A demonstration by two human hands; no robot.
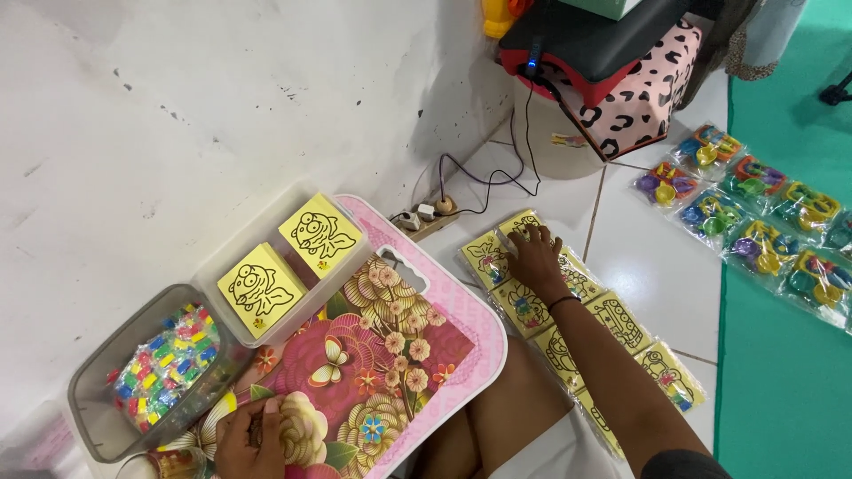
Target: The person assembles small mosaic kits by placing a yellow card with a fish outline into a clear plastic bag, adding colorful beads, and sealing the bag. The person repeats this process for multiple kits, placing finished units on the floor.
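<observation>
Pressing flat, open right hand [535, 255] on thin, slippery, floppy plastic-wrapped yellow picture cards [524, 306] fanned across the white floor tiles [657, 266], best pinched by an edge; left hand [253, 439] curled, contents unclear.

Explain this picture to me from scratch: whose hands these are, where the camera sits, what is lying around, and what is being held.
No machine here: a person sits on a tiled floor, and one camera on their head looks down at their own two hands. The right hand rests flat on a row of yellow picture cards in clear bags laid on the floor. The left hand is curled near the edge of a pink flowered lap tray; whether it holds anything is hard to tell. On the tray stand a clear box with two yellow cards and a tub of small colourful pieces. Bagged plastic toys lie on a green mat.
</observation>
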